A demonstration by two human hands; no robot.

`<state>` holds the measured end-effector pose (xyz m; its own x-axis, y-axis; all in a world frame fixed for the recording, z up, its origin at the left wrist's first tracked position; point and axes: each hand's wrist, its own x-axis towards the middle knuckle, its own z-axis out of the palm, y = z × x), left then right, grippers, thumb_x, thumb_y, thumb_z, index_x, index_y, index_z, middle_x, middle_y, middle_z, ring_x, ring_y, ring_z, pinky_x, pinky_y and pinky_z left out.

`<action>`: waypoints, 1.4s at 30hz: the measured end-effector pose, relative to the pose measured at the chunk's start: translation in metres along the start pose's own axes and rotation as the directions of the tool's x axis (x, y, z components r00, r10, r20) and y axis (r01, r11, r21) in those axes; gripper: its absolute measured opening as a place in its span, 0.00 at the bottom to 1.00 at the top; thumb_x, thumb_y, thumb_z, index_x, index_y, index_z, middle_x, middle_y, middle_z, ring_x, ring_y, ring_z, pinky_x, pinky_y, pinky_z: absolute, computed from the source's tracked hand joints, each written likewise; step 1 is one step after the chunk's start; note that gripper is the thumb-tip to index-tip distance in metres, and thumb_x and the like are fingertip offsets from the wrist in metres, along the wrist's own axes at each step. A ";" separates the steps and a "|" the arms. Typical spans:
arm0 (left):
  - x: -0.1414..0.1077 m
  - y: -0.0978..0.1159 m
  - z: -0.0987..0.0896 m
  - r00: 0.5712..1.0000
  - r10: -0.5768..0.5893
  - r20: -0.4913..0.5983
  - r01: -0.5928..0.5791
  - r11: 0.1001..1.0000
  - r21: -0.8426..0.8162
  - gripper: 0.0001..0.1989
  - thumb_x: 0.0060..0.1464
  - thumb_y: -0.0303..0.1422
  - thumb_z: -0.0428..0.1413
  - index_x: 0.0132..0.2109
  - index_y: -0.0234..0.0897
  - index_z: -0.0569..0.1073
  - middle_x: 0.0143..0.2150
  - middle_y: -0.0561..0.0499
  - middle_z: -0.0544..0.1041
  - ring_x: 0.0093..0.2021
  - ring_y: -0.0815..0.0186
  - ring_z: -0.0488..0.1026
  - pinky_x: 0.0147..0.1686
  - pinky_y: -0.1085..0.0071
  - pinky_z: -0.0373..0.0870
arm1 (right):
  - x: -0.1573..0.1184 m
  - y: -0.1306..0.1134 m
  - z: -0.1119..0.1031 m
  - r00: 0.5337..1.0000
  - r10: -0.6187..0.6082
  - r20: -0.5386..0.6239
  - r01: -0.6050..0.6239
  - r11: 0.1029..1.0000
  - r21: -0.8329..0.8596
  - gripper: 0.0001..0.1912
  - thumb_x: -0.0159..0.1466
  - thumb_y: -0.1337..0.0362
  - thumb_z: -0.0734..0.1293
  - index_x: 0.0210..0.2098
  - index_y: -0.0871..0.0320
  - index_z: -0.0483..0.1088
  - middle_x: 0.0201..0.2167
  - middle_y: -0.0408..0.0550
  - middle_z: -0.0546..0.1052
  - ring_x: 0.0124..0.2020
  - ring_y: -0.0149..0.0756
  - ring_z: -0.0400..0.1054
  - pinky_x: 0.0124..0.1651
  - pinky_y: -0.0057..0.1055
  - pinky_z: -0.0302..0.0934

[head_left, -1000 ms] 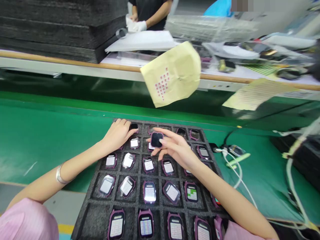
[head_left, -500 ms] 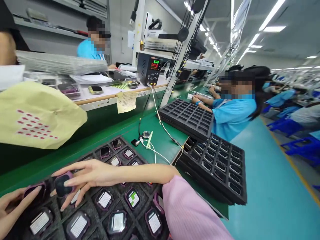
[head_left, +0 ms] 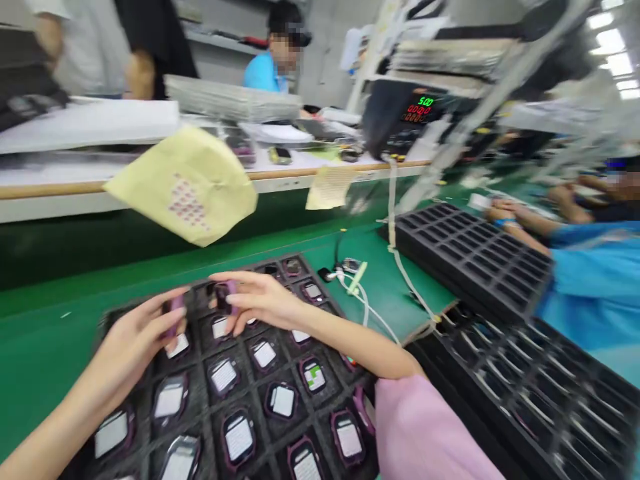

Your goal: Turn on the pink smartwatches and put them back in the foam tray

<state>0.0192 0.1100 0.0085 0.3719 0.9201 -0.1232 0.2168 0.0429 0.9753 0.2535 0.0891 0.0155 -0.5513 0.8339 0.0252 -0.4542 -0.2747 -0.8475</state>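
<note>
Over the far left part of a black foam tray [head_left: 200, 400], my left hand [head_left: 145, 323] pinches a purple-edged watch [head_left: 175, 313] held on its side. To its right, my right hand [head_left: 257, 303] grips another purple watch [head_left: 223, 293], tilted up near the tray's back row. Both hands are close together but apart. The tray's compartments hold several purple-framed watches with white labels, such as one watch [head_left: 238, 437] near the front; another watch [head_left: 313, 375] has a green and white face.
A yellow paper [head_left: 190, 187] with red marks hangs from the shelf edge. White cables [head_left: 370, 307] lie right of the tray. Stacked black trays [head_left: 470, 257] stand on the right, beside a person in blue [head_left: 595, 280]. A power supply [head_left: 405, 120] sits on the shelf.
The view has swung left, so the scene sits further right. My left hand has come up over the tray, with its watch raised on edge. Both hands still hold watches.
</note>
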 end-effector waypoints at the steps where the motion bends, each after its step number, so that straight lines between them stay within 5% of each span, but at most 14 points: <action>1: -0.001 0.006 0.003 0.999 -0.020 -0.032 0.018 0.999 -0.051 0.25 0.53 0.43 0.58 0.55 0.37 0.69 0.27 0.54 0.69 0.23 0.68 0.66 0.22 0.73 0.66 | 0.000 -0.002 0.001 1.000 0.009 -0.014 -0.009 1.000 0.000 0.31 0.59 0.62 0.75 0.59 0.57 0.65 0.40 0.50 0.78 0.32 0.39 0.78 0.33 0.30 0.73; 3: -0.001 0.013 0.005 0.998 -0.001 -0.061 -0.003 0.998 -0.059 0.23 0.53 0.40 0.58 0.54 0.36 0.69 0.23 0.58 0.64 0.18 0.73 0.58 0.17 0.76 0.57 | 0.001 -0.005 0.002 0.999 0.037 -0.037 -0.037 0.999 -0.015 0.29 0.61 0.63 0.73 0.60 0.55 0.65 0.41 0.51 0.78 0.31 0.37 0.78 0.31 0.28 0.73; 6: -0.003 0.016 0.004 0.997 0.065 -0.041 -0.065 0.998 0.013 0.19 0.53 0.36 0.56 0.51 0.36 0.70 0.31 0.54 0.70 0.19 0.74 0.59 0.18 0.75 0.58 | 0.004 -0.007 0.004 0.996 0.072 -0.059 -0.075 0.996 -0.055 0.26 0.62 0.64 0.72 0.58 0.55 0.66 0.42 0.52 0.78 0.30 0.36 0.78 0.29 0.27 0.72; 10: -0.012 0.016 0.005 0.984 0.172 -0.040 -0.167 0.981 0.096 0.20 0.54 0.33 0.55 0.54 0.38 0.68 0.40 0.49 0.73 0.32 0.67 0.70 0.29 0.72 0.68 | 0.007 -0.005 0.010 0.995 0.054 -0.087 -0.062 0.995 -0.084 0.24 0.62 0.65 0.72 0.56 0.56 0.68 0.31 0.46 0.76 0.28 0.36 0.77 0.28 0.27 0.71; 13: -0.015 0.015 0.008 0.973 0.227 -0.033 -0.221 0.967 0.131 0.21 0.54 0.32 0.56 0.55 0.38 0.67 0.46 0.47 0.74 0.42 0.62 0.72 0.40 0.69 0.70 | 0.007 -0.004 0.012 0.992 0.064 -0.107 -0.074 0.993 -0.092 0.24 0.61 0.64 0.72 0.56 0.56 0.68 0.32 0.46 0.76 0.28 0.36 0.76 0.27 0.27 0.71; 22: -0.014 0.018 0.006 0.964 0.265 0.023 -0.263 0.937 0.232 0.18 0.55 0.29 0.53 0.53 0.36 0.66 0.45 0.47 0.74 0.45 0.61 0.71 0.49 0.66 0.66 | 0.007 -0.006 0.014 0.992 0.052 -0.113 -0.067 0.989 -0.135 0.21 0.62 0.64 0.72 0.54 0.56 0.71 0.30 0.46 0.76 0.25 0.36 0.76 0.27 0.28 0.71; 42: -0.016 0.021 0.000 0.959 0.276 0.069 -0.285 0.934 0.216 0.17 0.56 0.30 0.53 0.53 0.38 0.66 0.45 0.49 0.74 0.44 0.63 0.71 0.46 0.69 0.68 | 0.004 -0.009 0.023 0.983 0.046 -0.179 -0.077 0.982 -0.174 0.20 0.59 0.64 0.73 0.51 0.58 0.73 0.31 0.46 0.77 0.23 0.36 0.75 0.25 0.28 0.70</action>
<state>0.0176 0.0958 0.0306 0.4783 0.8672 0.1387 0.2915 -0.3058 0.9064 0.2392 0.0837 0.0359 -0.4369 0.8929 -0.1090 -0.2815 -0.2508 -0.9262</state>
